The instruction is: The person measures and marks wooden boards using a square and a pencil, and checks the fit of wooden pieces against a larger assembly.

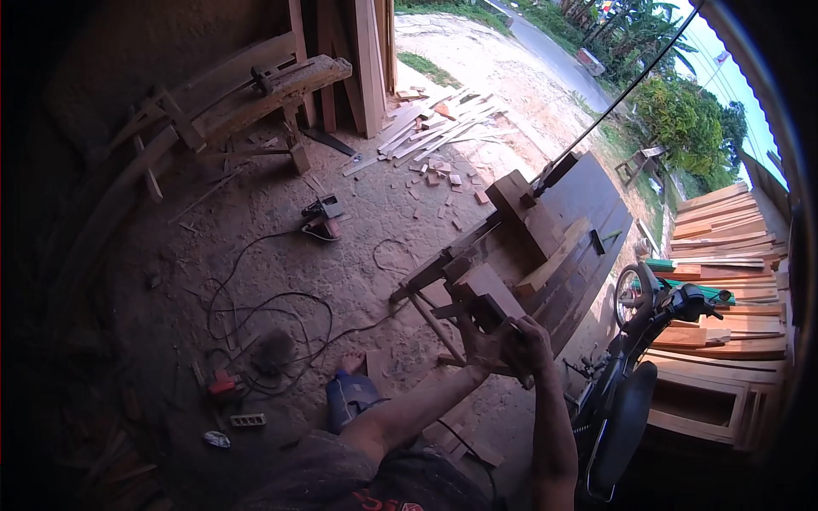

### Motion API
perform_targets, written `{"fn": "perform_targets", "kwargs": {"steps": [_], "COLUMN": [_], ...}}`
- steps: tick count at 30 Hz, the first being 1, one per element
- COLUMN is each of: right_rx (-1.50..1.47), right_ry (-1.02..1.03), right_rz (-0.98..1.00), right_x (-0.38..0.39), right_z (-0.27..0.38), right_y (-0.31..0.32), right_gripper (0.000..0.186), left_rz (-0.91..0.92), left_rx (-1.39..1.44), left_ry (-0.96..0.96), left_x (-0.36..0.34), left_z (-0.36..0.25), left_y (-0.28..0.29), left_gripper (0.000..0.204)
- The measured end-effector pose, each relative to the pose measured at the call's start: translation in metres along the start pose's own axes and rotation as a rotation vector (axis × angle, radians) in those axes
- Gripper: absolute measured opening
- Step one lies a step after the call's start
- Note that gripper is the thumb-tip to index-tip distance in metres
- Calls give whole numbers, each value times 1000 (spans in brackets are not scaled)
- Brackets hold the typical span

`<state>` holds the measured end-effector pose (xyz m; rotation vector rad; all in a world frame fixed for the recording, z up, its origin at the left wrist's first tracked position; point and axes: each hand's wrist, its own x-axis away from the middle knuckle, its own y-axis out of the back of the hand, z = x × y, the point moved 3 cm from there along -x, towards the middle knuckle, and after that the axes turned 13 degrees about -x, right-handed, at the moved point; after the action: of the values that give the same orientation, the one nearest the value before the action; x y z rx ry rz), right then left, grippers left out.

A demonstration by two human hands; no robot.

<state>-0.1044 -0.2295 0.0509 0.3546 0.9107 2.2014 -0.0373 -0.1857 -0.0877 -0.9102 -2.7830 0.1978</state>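
Both my hands are at the near end of a workbench, closed around the end of a short thick wooden piece. My left hand grips it from below and the left, beside a small dark flat part jutting out leftward. My right hand wraps its near right side. The near face of the piece is in shadow, so its details cannot be made out. Farther along the bench lie a large wooden block, a pale wooden beam and a tool with a dark head and green handle.
A motorbike stands close on my right, before stacked planks. On the dusty floor lie a corded power tool, a red tool, a looping cable and scattered offcuts. A rough wooden bench is at far left.
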Motion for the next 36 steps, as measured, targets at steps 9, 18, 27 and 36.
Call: {"fn": "perform_targets", "kwargs": {"steps": [9,18,27,36], "right_rx": [39,62,113,108], "right_ry": [-5,-51,7,0], "right_rz": [6,75,64,76], "right_x": [2,1,2,-1], "right_z": [-7,-18,-4,-7], "right_y": [0,1,2,3], "right_gripper": [17,29,21,22], "left_rz": [5,139,184,168], "left_rx": [186,8,9,67], "left_ry": [79,56,29,56], "left_x": [4,2,2,1], "left_z": [-5,2,-1,9], "left_y": [-4,-1,2,-2], "left_gripper": [90,95,96,95]}}
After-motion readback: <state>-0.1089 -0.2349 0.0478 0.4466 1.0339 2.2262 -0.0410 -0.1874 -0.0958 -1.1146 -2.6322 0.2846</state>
